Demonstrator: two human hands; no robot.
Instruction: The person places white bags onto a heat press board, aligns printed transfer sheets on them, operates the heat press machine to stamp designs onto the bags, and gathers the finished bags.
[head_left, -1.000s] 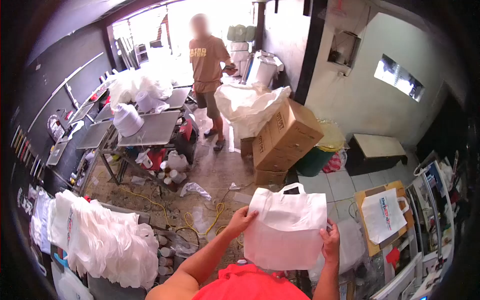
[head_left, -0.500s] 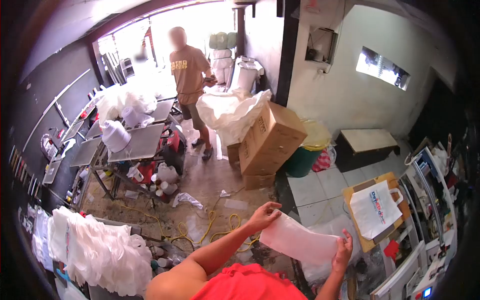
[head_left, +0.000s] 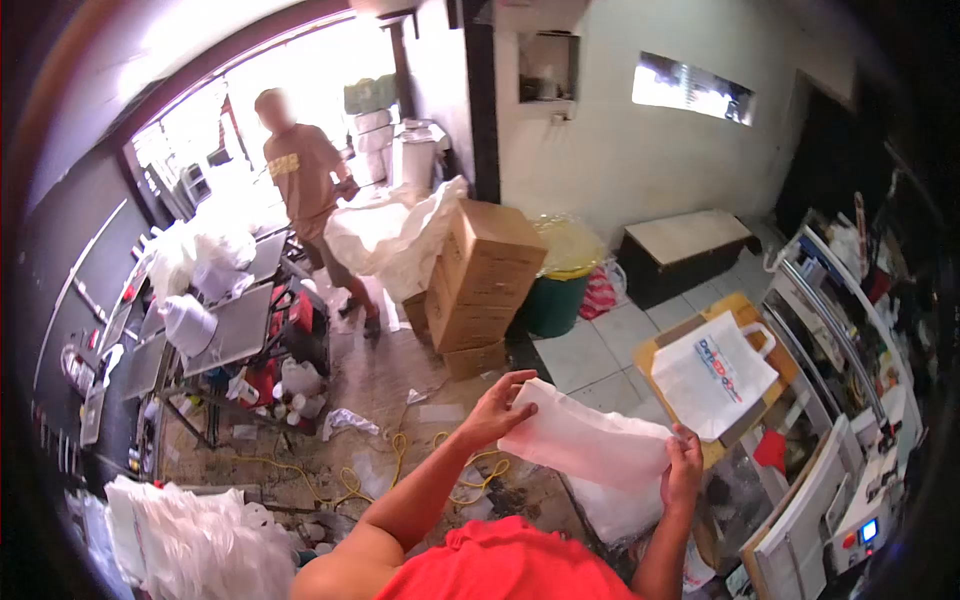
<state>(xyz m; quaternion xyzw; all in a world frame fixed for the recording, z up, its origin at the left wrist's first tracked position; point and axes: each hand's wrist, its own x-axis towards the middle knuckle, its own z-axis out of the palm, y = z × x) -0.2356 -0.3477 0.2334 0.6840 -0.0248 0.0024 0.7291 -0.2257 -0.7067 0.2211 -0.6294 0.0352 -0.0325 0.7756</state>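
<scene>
A white fabric bag [head_left: 590, 437] is stretched between my two hands, seen nearly edge-on above the floor. My left hand [head_left: 503, 408] pinches its left end, and my right hand [head_left: 682, 462] grips its right end. To the right, a white bag with blue and red print [head_left: 712, 372] lies flat on a brown board [head_left: 650, 352], its handle toward the upper right. A heap of white bags [head_left: 195, 540] sits at the lower left.
A person [head_left: 305, 190] stands beyond the cardboard boxes [head_left: 480, 270]. Tables [head_left: 235, 330] stand at the left. A green bin [head_left: 555, 305] and a dark bench [head_left: 685, 255] stand near the wall. Machine with lit display [head_left: 868, 531] at lower right; yellow cord [head_left: 350, 485] on floor.
The held bag has tilted from facing me to nearly edge-on, and my hands with it have moved slightly. The view has turned right, bringing the printed bag closer to the middle.
</scene>
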